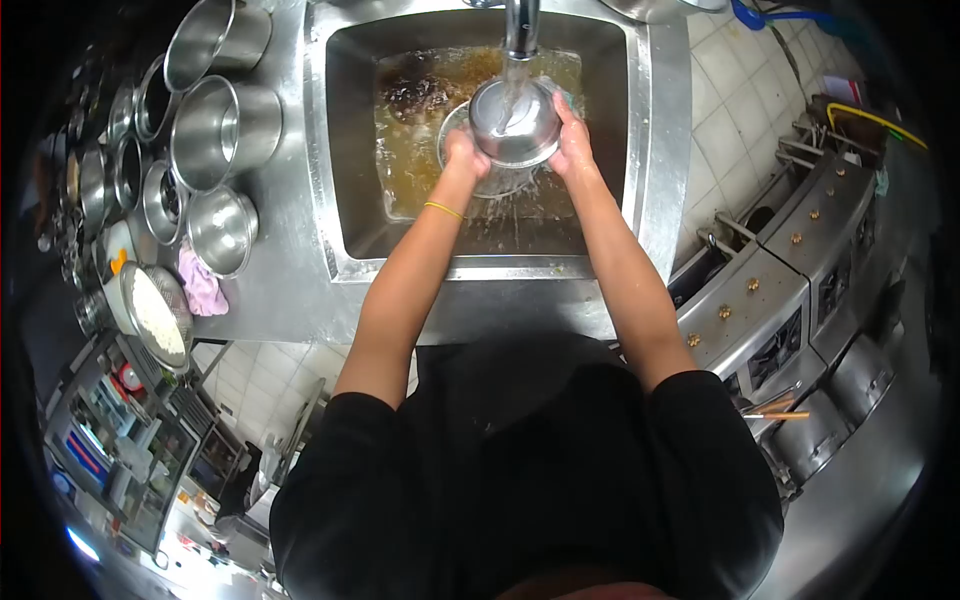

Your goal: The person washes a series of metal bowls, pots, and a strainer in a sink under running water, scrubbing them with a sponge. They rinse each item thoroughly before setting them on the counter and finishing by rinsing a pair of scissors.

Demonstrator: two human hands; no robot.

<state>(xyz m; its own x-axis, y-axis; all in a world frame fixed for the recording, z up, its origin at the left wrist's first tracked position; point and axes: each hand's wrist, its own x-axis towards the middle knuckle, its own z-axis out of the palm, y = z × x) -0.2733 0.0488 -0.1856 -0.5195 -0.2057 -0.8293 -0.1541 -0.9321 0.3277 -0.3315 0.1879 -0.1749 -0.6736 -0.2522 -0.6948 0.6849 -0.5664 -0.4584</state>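
Observation:
Both my hands hold a shiny metal bowl [515, 128] in the stream from the tap [522, 30]. My left hand [466, 155] grips its lower left side, fingers partly hidden, with a yellow band on the wrist. Along the right side lies my right hand [573, 138], its fingers wet and pressed to the metal. Beneath the bowl, a second round metal vessel [453, 122] shows partly behind my left hand. Water splashes down into the steel sink [355, 150], which holds cloudy yellowish water with a dark patch at the back left.
Metal pots [255, 130] and bowls [222, 235] crowd the steel counter on the left. A pink cloth [203, 283] lies near a colander [180, 300] with white food in it. Gas stoves [750, 300] stand to the right, beyond a strip of tiled floor [725, 130].

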